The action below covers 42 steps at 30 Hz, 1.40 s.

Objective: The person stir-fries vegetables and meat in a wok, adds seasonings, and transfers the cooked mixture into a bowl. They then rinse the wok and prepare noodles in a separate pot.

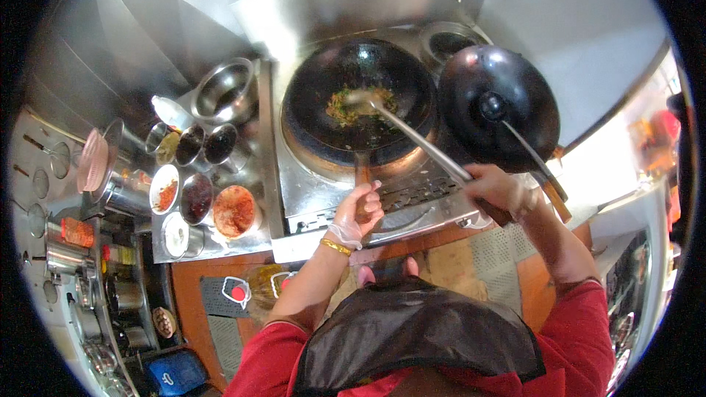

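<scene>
My left hand, in a thin clear glove, is closed around the wooden handle of a black wok on the range. In the wok lies a small heap of chopped food with green bits. My right hand grips a long-handled metal wok utensil. Its head rests in the food, too blurred to tell a ladle from a spatula. To the right sits a second dark wok, with a ladle lying in it, its handle over the rim near my right wrist.
On the left steel counter stand several seasoning containers, including one of red paste, and a steel bowl. Behind the second wok is a round pot. Oil jugs stand on the floor. Shelves with pots line the left.
</scene>
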{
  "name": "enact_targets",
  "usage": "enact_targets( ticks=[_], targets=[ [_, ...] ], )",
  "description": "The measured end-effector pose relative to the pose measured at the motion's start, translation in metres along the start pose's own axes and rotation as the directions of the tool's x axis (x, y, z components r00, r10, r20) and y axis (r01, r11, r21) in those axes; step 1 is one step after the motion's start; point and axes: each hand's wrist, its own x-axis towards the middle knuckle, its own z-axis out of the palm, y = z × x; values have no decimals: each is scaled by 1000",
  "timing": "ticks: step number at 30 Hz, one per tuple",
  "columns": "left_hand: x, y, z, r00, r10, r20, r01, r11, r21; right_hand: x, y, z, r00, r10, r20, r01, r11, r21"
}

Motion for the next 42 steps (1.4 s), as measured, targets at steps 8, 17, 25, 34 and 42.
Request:
enact_targets(
  ticks=[8,17,25,34,42],
  targets=[
    [-2,8,-2,1000,-23,-1,23,999,24,88,67,12,976,-164,-145,127,963,-236],
    [-1,11,1,999,-29,-30,29,999,17,12,36,-8,987,40,157,-62,989,132],
    [-139,-8,73,987,-138,-87,139,990,4,-49,-45,-18,999,24,20,-28,971,237],
    [-89,-24,17,997,48,60,-57,984,169,-76,-6,4,987,8,-159,18,987,158],
    [-68,17,28,994,-84,71,84,996,9,-139,-38,-26,978,208,-11,-191,919,344]
  ],
)
